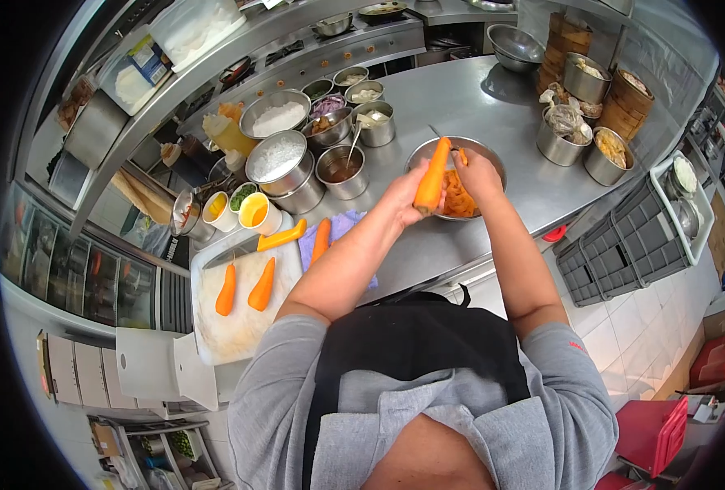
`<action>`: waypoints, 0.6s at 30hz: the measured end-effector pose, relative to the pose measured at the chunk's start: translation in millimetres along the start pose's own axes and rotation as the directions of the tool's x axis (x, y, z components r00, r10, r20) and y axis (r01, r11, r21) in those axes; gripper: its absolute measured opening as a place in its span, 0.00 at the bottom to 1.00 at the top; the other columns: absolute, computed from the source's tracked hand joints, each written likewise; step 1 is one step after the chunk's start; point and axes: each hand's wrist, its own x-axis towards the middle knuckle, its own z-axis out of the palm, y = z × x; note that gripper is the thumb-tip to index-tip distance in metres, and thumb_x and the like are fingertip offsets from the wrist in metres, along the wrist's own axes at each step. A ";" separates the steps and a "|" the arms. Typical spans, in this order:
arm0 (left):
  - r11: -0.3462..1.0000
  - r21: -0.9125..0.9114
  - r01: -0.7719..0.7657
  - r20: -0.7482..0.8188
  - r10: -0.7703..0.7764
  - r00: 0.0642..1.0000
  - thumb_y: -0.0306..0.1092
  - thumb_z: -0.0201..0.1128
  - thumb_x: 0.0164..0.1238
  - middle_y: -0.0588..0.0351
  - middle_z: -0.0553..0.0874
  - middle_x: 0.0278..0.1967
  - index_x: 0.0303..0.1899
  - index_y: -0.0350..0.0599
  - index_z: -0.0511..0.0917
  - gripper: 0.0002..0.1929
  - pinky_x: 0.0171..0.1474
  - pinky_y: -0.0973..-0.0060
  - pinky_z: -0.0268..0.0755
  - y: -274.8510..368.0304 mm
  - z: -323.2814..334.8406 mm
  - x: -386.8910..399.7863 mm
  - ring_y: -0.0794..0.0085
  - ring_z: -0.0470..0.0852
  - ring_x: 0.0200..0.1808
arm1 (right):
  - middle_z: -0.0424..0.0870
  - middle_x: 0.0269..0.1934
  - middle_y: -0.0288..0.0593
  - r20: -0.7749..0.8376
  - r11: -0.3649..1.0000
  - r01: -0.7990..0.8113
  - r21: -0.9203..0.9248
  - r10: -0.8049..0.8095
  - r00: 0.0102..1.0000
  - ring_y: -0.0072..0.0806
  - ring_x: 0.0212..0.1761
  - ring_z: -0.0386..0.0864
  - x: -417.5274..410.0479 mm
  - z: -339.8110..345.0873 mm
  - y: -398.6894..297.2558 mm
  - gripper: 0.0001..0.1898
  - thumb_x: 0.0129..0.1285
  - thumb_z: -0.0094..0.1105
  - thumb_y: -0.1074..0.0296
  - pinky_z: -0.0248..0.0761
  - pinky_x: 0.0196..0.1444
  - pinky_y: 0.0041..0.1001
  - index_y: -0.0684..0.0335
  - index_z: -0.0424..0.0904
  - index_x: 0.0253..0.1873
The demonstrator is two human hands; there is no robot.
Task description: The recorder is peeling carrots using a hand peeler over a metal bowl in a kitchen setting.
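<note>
My left hand (406, 193) grips an orange carrot (434, 177) by its thick end, the other end tilted up and away. Close beside it, my right hand (480, 174) is closed around a small tool, apparently a peeler (456, 149), mostly hidden by the fingers. An orange shred clings near the tool. Both hands are over a steel bowl (501, 177) holding a heap of carrot peels (458, 196). Two smooth carrots (261, 285) lie on a white cutting board (240, 337) at left, below a yellow-handled knife (282, 236). Another carrot (321, 237) rests on a purple cloth (348, 224).
Steel pots of ingredients (342, 171) and white cups (260, 214) crowd the steel counter's (417, 92) left side. At right are filled steel containers (563, 144), bamboo steamers (626, 107) and a grey crate (626, 239). A shelf edge (135, 110) runs overhead at left.
</note>
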 end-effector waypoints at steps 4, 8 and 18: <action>0.982 -0.182 -0.042 -0.157 0.013 0.987 0.56 0.43 0.71 0.51 0.77 0.34 0.44 0.43 0.70 0.23 0.31 0.66 0.75 15.1 -14.0 32.8 0.63 0.76 0.31 | 0.80 0.38 0.58 0.057 0.999 -0.028 0.030 0.026 0.998 0.52 0.43 0.77 -13.0 -5.6 -6.1 0.21 0.66 0.42 0.49 0.70 0.45 0.44 0.62 0.75 0.45; 0.966 -0.257 -0.011 -0.211 -0.045 0.976 0.53 0.44 0.71 0.51 0.76 0.36 0.44 0.44 0.70 0.20 0.32 0.66 0.73 27.6 -8.0 49.9 0.63 0.75 0.34 | 0.79 0.35 0.61 0.024 0.994 0.006 0.109 -0.009 1.000 0.55 0.40 0.77 -42.2 -5.9 0.2 0.20 0.67 0.44 0.51 0.69 0.44 0.46 0.65 0.74 0.41; 0.982 -0.179 -0.063 -0.199 0.027 0.980 0.49 0.48 0.71 0.51 0.76 0.31 0.45 0.47 0.69 0.16 0.29 0.63 0.72 17.3 -5.3 72.7 0.63 0.75 0.30 | 0.81 0.33 0.52 -0.005 0.985 0.151 -0.081 -0.152 0.988 0.49 0.34 0.79 -85.6 -33.9 -9.9 0.17 0.65 0.47 0.52 0.72 0.36 0.44 0.62 0.73 0.39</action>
